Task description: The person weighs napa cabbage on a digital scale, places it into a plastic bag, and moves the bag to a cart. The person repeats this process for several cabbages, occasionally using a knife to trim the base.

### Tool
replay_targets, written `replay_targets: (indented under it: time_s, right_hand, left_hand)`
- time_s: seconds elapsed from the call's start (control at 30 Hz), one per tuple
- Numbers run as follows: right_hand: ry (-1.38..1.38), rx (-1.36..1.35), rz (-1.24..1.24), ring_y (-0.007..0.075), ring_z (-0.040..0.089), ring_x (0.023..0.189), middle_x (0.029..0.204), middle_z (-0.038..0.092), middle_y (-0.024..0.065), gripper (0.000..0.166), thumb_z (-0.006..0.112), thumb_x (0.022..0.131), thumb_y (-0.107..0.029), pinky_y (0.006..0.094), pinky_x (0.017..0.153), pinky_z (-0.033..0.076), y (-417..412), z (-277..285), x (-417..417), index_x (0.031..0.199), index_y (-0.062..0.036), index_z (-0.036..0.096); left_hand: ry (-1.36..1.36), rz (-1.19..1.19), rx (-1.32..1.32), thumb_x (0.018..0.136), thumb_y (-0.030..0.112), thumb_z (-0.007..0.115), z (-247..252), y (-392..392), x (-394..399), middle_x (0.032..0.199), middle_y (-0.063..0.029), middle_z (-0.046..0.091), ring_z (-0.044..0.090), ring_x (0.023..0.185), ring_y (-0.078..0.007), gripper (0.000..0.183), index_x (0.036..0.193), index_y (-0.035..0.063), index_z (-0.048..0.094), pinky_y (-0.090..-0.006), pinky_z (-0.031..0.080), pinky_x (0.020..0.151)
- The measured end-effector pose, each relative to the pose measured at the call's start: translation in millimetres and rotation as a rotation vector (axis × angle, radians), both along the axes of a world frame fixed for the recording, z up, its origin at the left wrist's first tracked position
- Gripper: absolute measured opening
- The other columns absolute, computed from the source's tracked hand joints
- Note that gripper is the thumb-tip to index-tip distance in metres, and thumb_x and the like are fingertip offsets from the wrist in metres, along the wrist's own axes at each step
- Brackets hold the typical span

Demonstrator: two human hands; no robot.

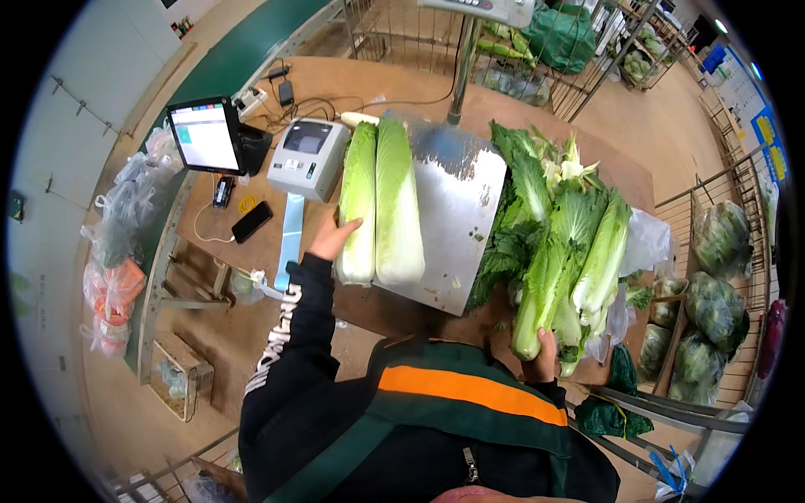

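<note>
Two long napa cabbages lie side by side on the metal pan of a scale [454, 251]. My left hand [335, 234] grips the left cabbage [358, 207] from its outer side, with the thumb laid over it. The other cabbage [400, 207] rests against it, stem end towards me. On the right, my right hand [544, 356] holds the pale stem end of another napa cabbage [534, 308]. This one lies on a heap of loose green outer leaves [506, 236]. A further trimmed cabbage [602, 258] lies just right of it.
Left of the scale are a label printer [308, 157] with a blue label strip [290, 236], a touchscreen monitor [206, 137] and a phone [252, 222]. The scale's post [464, 72] rises at the back. Bagged vegetables [717, 308] fill a wire cage on the right.
</note>
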State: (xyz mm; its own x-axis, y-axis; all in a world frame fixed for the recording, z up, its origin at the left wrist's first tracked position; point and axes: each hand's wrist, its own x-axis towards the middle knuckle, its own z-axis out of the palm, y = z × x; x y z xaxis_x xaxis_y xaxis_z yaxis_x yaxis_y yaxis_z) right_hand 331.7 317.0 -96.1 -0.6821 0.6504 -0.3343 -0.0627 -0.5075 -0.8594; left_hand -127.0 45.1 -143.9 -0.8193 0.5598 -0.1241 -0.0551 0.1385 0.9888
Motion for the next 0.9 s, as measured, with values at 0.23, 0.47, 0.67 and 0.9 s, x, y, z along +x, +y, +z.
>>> replay_targets:
  time_s: [0.23, 0.47, 0.67, 0.9]
  right_hand:
    - [0.143, -0.069, -0.021, 0.0232, 0.066, 0.098, 0.117, 0.064, 0.0107, 0.051, 0.059, 0.100, -0.031, 0.0380, 0.084, 0.055, 17, -2, -15, 0.141, -0.0015, 0.048]
    - [0.121, 0.265, 0.091, 0.0250, 0.062, 0.112, 0.126, 0.061, 0.0122, 0.056, 0.064, 0.097, -0.020, 0.0367, 0.097, 0.050, 24, 52, -82, 0.144, 0.0002, 0.044]
    - [0.190, 1.026, 0.737, 0.0346, 0.058, 0.120, 0.129, 0.056, 0.0242, 0.072, 0.075, 0.090, -0.029, 0.0422, 0.104, 0.046, -61, 121, -157, 0.143, 0.0049, 0.042]
    - [0.060, 1.486, 0.250, 0.0435, 0.054, 0.120, 0.127, 0.056, 0.0276, 0.062, 0.074, 0.091, -0.020, 0.0477, 0.101, 0.045, -1, 149, -318, 0.139, 0.0070, 0.047]
  left_hand:
    - [-0.084, 0.296, -0.186, 0.092, 0.035, 0.077, 26, -22, 31, 0.135, -0.0265, 0.057, 0.060, 0.120, -0.0295, 0.085, 0.144, -0.0172, 0.035, -0.0364, 0.049, 0.101]
    - [0.456, 0.534, -0.431, 0.091, 0.030, 0.075, 67, -10, 112, 0.139, -0.0268, 0.053, 0.055, 0.126, -0.0327, 0.077, 0.144, -0.0120, 0.040, -0.0410, 0.042, 0.110]
    - [-0.241, 0.103, 0.395, 0.091, 0.014, 0.076, 146, 11, 219, 0.131, -0.0130, 0.061, 0.058, 0.121, -0.0213, 0.056, 0.140, -0.0001, 0.051, -0.0383, 0.045, 0.106]
    - [-0.668, 0.732, 0.557, 0.090, 0.009, 0.072, 24, -120, 164, 0.108, -0.0094, 0.068, 0.069, 0.096, -0.0247, 0.035, 0.123, 0.0020, 0.062, -0.0425, 0.059, 0.081]
